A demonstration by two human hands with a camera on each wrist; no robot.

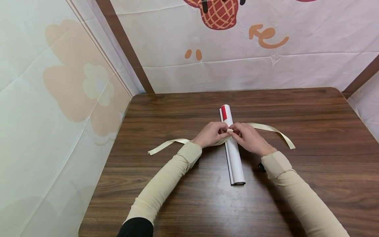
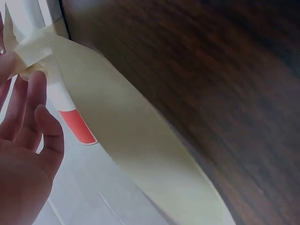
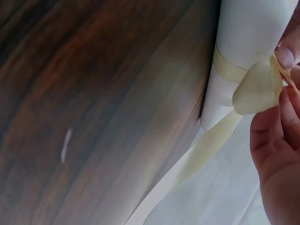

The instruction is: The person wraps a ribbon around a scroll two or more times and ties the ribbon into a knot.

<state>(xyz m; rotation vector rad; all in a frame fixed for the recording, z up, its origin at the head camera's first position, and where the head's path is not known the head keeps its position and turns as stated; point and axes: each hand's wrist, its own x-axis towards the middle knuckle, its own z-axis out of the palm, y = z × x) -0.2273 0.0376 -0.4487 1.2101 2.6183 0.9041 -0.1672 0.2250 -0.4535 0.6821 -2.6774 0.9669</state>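
We have a rolled white poster (image 1: pixel 233 154) lying on the wooden table (image 1: pixel 311 184), roughly at its middle, with its long axis running from the near edge toward the far edge. The far end of the roll shows a red patch. A cream ribbon (image 1: pixel 167 144) passes around the roll about a third of the way down from that far end; one tail trails flat across the wood toward the left edge, the other arcs over toward the right edge and comes down on the wood.

Our left hand (image 1: pixel 211 134) and right hand (image 1: pixel 248 138) meet on top of the roll, fingertips touching at the ribbon crossing. The left hand's fingertips pinch the ribbon at the knot; in the left wrist view the ribbon (image 2: pixel 140 136) is bunched against those fingers (image 2: pixel 35 93) beside the roll's red patch (image 2: pixel 79 127). The right hand's fingers curl in and pinch a small loop of the ribbon (image 3: pixel 257 89) right against the poster (image 3: pixel 243 28), where the band of ribbon circles it. Both forearms wear cream sleeves (image 1: pixel 165 179).

Behind the far edge hangs a white cloth backdrop (image 1: pixel 237 62) printed with orange and red shapes, and a similar sheet stands along the left edge.
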